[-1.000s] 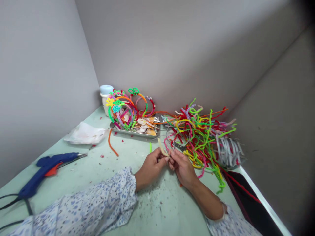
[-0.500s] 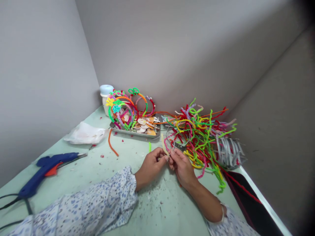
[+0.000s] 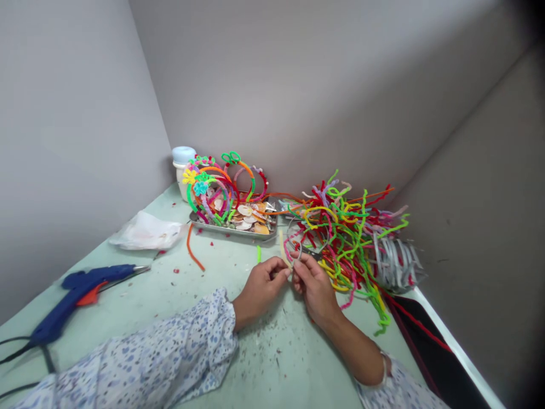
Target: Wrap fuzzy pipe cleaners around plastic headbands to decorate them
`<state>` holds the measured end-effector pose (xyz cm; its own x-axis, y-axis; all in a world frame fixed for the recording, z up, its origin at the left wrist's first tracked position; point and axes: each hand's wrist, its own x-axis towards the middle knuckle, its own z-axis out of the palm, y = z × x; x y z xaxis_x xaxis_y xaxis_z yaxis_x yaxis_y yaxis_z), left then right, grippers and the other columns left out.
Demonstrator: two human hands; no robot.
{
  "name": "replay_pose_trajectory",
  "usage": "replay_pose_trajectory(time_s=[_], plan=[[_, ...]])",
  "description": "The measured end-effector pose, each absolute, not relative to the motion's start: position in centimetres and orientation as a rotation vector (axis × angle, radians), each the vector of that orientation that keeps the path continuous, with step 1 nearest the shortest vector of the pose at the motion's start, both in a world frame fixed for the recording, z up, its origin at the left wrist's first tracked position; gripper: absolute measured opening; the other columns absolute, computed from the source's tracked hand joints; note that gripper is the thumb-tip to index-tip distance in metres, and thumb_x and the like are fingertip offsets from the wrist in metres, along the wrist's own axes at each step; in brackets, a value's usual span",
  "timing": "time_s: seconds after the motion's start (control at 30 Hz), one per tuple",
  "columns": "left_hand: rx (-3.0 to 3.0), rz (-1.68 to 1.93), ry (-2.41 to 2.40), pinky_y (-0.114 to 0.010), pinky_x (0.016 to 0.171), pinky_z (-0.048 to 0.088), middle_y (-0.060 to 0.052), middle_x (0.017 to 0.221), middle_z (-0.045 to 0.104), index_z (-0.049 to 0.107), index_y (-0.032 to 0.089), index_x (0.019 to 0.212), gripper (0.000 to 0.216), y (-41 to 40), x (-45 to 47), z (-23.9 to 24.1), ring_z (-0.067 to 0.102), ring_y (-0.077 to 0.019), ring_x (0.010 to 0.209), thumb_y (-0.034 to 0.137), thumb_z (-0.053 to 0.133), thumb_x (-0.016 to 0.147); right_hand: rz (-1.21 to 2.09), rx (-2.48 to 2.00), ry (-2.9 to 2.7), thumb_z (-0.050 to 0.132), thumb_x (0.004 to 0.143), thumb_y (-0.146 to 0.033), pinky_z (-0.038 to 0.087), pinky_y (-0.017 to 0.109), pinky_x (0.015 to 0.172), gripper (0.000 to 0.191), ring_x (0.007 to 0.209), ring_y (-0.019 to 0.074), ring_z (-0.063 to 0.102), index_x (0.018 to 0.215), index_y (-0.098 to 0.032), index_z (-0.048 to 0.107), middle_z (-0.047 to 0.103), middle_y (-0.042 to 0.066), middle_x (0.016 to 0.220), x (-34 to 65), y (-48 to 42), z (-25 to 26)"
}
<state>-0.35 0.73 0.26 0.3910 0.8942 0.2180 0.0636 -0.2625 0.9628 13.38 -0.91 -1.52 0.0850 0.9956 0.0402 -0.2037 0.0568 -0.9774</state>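
My left hand (image 3: pixel 260 288) and my right hand (image 3: pixel 315 291) meet over the middle of the table, fingertips almost touching. In the left, thumb and index finger pinch the lower end of a pale yellow pipe cleaner (image 3: pixel 281 245), which sticks up between the hands. The right is closed on the end of a thin grey headband (image 3: pixel 300 251), whose loop curves up behind the fingers. A pink pipe cleaner (image 3: pixel 286 250) shows close beside the band; whether it is attached cannot be told. The fingertips hide the joint between band and yellow piece.
Beyond the right hand lie a heap of coloured pipe cleaners (image 3: pixel 353 227), dark-handled scissors (image 3: pixel 314 254) and a bundle of grey headbands (image 3: pixel 395 264). Decorated headbands (image 3: pixel 213 193) stand on a metal tray (image 3: pixel 230 231). At left are a blue glue gun (image 3: pixel 80 295), plastic bag (image 3: pixel 147 232) and white jar (image 3: pixel 182 170).
Both hands keep almost the same place and grip. The pale yellow pipe cleaner tilts very slightly differently between the fingers.
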Motion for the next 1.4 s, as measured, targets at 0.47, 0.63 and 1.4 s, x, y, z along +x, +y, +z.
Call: replay_pose_trajectory(time_s=[0.47,0.63,1.4], plan=[[1.675,1.043,0.890,-0.023,0.069,0.040,0.000,0.071,0.060,0.058,0.015,0.075,0.018,0.73,-0.47,-0.02,0.053,-0.0128,0.070,0.026,0.047,0.085,1.250,-1.026,-1.028,0.054,0.085,-0.037,0.030,0.016,0.042,0.022,0.045,0.0056,0.038,0.075,-0.020,0.045,0.045,-0.007,0.056,13.26,-0.88,-1.42],[1.693,1.064,0.951,-0.023,0.066,0.040,-0.001,0.073,0.060,0.059,0.015,0.077,0.017,0.67,-0.43,-0.05,0.053,-0.0126,0.070,0.027,0.049,0.084,1.251,-1.030,-1.022,0.054,0.085,-0.037,0.031,0.016,0.042,0.022,0.045,0.0058,0.039,0.074,-0.020,0.045,0.045,-0.007,0.056,13.31,-0.88,-1.52],[1.562,1.169,0.956,-0.021,0.063,0.043,-0.001,0.074,0.064,0.064,0.014,0.080,0.013,0.44,-0.26,0.03,0.056,-0.0115,0.068,0.025,0.056,0.078,1.266,-1.043,-1.030,0.056,0.082,-0.042,0.030,0.018,0.042,0.027,0.044,0.0068,0.038,0.070,-0.020,0.047,0.045,-0.006,0.055,13.24,-0.93,-1.22]])
